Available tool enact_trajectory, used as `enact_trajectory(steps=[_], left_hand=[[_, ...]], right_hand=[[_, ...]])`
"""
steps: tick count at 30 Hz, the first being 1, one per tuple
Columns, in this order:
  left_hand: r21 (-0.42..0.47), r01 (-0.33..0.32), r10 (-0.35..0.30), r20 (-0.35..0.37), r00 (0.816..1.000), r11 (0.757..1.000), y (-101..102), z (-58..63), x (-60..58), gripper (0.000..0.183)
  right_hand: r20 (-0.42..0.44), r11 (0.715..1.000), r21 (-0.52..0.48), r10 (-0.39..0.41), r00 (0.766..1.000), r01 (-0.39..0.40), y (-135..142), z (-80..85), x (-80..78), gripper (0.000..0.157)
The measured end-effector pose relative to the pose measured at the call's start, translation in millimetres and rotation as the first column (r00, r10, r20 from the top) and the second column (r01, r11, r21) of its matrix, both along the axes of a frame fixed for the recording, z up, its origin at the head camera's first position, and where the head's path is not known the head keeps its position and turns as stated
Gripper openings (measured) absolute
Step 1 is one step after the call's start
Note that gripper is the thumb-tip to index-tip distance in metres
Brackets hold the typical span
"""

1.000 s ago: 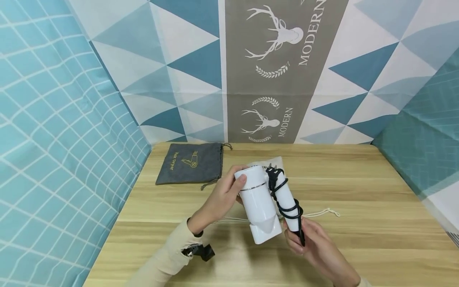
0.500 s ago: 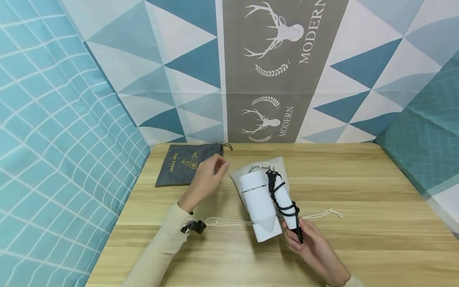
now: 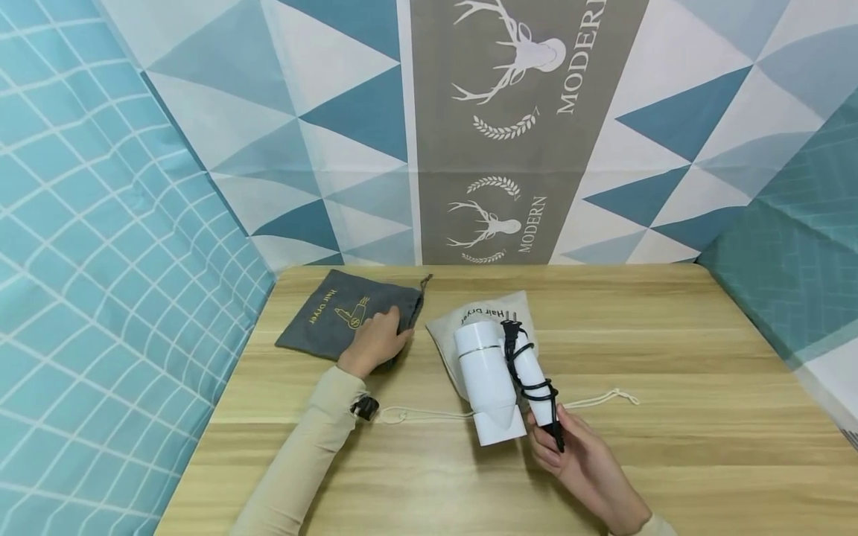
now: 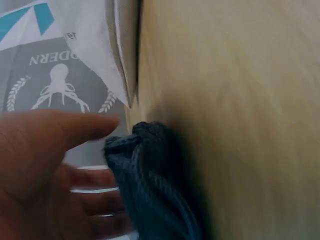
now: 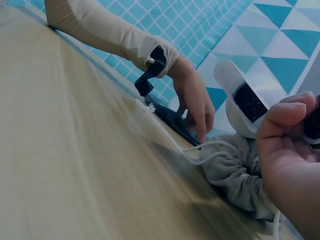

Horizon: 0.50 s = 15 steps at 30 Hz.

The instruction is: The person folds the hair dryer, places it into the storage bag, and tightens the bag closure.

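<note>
My right hand (image 3: 579,461) grips the end of the handle of a white hair dryer (image 3: 488,380). Black cord (image 3: 536,387) is wound round the handle, and its two-pin plug (image 3: 512,327) points away from me. Beneath and behind the dryer lies a beige drawstring pouch (image 3: 445,335) printed "Hair Dryer". My left hand (image 3: 377,339) holds the near side of a dark grey drawstring pouch (image 3: 328,316) with a yellow dryer print. In the left wrist view, fingers disappear behind the grey cloth (image 4: 150,185), and the thumb is beside its top edge. The right wrist view shows the dryer's dark opening (image 5: 250,102).
The wooden table (image 3: 670,357) carries everything. A patterned cloth wall (image 3: 322,149) closes the back, with a blue grid sheet (image 3: 121,246) on the left. White drawstrings (image 3: 429,415) of the beige pouch stretch out to both sides.
My left hand has left the dryer's body and moved left onto the grey pouch, which has turned slightly. My right hand still holds the dryer in nearly the same place.
</note>
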<state>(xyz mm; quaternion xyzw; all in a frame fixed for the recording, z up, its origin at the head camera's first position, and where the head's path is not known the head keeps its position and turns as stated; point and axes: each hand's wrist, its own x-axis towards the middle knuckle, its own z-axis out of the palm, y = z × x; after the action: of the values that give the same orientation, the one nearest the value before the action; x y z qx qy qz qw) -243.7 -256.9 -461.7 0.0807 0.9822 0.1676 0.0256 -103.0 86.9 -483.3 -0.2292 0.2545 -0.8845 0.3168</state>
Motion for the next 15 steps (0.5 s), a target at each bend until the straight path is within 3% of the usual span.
enact_trajectory(steps=[6,15], left_hand=[[-0.098,0.045,-0.031,0.143,0.989,0.994,-4.4,-0.8,1.5,0.057],[-0.035,0.126,-0.114,0.232,0.966,0.991,-7.9,-0.1,-0.6,0.039]], right_hand=[[0.026,0.998,0.047,0.036,0.999,-0.038,-2.0,-4.3,0.2,0.055],[0.104,0.995,0.094,0.028,0.994,-0.038,-1.6,-4.1,1.9,0.053]])
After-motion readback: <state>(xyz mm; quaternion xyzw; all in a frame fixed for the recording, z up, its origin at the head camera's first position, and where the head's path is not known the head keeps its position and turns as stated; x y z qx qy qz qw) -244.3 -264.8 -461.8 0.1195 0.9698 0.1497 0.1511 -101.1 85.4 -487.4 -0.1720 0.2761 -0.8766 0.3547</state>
